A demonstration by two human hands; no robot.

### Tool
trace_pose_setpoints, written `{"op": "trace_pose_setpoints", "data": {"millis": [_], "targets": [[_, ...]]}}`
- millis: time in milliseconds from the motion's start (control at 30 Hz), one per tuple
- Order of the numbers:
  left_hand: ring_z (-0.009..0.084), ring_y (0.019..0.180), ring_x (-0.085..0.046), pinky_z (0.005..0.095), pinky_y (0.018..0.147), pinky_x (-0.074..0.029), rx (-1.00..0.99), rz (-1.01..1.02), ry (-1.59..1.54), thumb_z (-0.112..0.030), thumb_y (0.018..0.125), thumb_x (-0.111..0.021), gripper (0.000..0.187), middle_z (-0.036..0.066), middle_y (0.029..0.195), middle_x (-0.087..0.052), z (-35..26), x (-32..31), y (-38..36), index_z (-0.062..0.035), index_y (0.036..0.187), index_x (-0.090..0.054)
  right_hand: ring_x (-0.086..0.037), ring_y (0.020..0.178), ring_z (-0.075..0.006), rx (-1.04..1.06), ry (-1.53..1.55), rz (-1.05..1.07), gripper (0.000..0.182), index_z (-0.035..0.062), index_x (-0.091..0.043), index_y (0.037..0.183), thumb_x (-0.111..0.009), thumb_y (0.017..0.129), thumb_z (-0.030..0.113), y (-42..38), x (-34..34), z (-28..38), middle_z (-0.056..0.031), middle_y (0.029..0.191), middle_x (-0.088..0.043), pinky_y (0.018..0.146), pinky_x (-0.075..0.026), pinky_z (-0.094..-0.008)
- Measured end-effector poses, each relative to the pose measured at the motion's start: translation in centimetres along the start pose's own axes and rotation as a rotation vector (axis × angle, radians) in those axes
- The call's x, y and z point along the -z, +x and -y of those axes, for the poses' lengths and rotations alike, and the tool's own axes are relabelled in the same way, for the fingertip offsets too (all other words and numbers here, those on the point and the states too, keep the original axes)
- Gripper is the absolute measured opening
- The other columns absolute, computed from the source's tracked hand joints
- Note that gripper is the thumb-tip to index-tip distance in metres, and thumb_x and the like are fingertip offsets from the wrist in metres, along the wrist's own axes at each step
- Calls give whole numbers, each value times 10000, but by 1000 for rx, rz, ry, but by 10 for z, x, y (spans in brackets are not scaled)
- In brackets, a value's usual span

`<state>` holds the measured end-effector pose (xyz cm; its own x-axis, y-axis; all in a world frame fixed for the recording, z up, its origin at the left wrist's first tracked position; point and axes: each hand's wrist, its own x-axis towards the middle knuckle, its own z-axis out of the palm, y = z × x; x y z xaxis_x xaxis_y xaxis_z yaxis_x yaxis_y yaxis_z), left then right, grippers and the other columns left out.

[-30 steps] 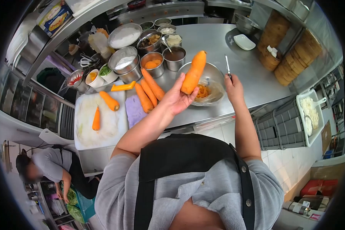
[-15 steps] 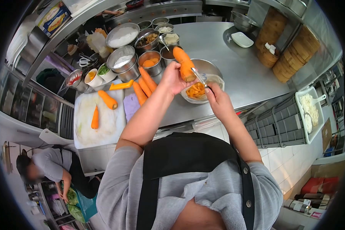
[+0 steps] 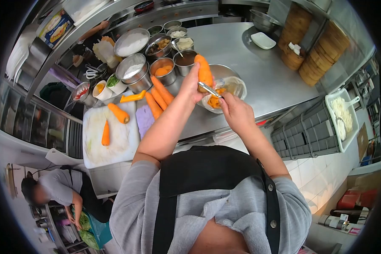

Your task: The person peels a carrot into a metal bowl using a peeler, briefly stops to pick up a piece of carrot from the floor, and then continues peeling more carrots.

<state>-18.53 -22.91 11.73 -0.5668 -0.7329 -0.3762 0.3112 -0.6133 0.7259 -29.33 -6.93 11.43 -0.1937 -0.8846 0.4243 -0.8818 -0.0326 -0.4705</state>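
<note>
1. Nearest the camera, the person's apron and grey shirt fill the lower frame; both forearms reach up toward the steel worktop (image 3: 258,80).
2. The right hand (image 3: 237,112) is clenched around the handle of a peeler (image 3: 209,89), whose blade lies against the lower part of the carrot (image 3: 205,72).
3. The left hand (image 3: 193,86) has its fingers (image 3: 195,73) wrapped around that carrot, holding it nearly upright above the near rim of the metal bowl (image 3: 224,84), where orange peelings gather in a clear liner.
4. The likely risk: the blade works just beside the left fingers, so a slip on the wet carrot could nick them, or the carrot could twist loose and drop outside the bowl.
5. To the left, three peeled carrots (image 3: 158,95) lie on the worktop beside a purple cloth (image 3: 144,120), and two more rest on the white cutting board (image 3: 108,133).
6. Farther off stand metal tubs of ingredients (image 3: 133,67), and at far right bamboo steamers (image 3: 321,57).
7. At lower left, another person (image 3: 59,192) bends over greens.
</note>
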Motion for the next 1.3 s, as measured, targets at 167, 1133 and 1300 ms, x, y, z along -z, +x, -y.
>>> {"op": "trace_pose_setpoints", "data": {"millis": [167, 1133, 1300], "targets": [[248, 691, -612, 367, 599, -528, -1, 3, 95, -557, 916, -456, 513, 114, 896, -608, 8, -4, -9, -90, 1121, -506, -609, 764, -394, -83, 59, 103, 254, 87, -543, 1027, -453, 959, 315, 11, 2, 1, -182, 824, -631, 643, -473, -476], [300, 868, -593, 504, 750, -531, 8, 159, -105, -446, 938, -504, 452, 122, 988, -555, 18, 16, 7, -56, 1168, -486, -614, 746, -399, -263, 387, 80, 322, 46, -546, 944, -425, 974, 343, 15, -28, -46, -213, 778, -619, 653, -467, -464], [291, 886, -566, 512, 716, -524, -62, -60, -80, -449, 947, -482, 441, 115, 1021, -532, 12, -12, 28, -82, 1189, -456, -611, 753, -402, -205, 93, 72, 303, 73, -535, 982, -440, 962, 360, 6, -6, -17, -195, 796, -629, 650, -470, -490]]}}
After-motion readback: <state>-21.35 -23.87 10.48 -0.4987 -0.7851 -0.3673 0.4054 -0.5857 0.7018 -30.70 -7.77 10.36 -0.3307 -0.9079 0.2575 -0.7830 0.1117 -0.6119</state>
